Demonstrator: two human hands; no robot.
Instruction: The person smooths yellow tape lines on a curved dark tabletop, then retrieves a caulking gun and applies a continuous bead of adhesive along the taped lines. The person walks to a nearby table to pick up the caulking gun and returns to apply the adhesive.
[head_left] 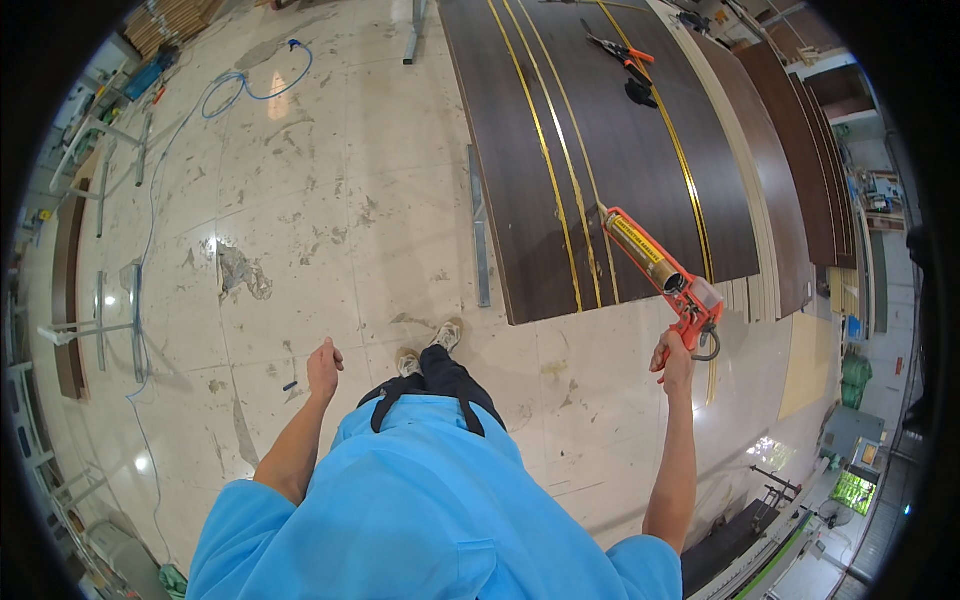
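Note:
My right hand point(676, 362) grips the handle of a red caulking gun point(690, 318) loaded with a yellow and gold cartridge point(645, 250). Its nozzle point(602, 209) points forward over a dark brown panel point(640, 160), beside a thin gold strip point(572, 180) running along the panel. I cannot tell whether the tip touches the surface. Further right on the same panel lies another gold strip point(690, 185). My left hand point(325, 370) hangs over the floor at my left side, its fingers curled and nothing visible in them.
Orange-handled pliers point(625, 58) and a small black object point(640, 93) lie at the panel's far end. More stacked boards point(800, 160) stand to the right. A blue hose point(235, 82) winds over the scuffed tile floor point(290, 220). Metal stands point(137, 320) are at left.

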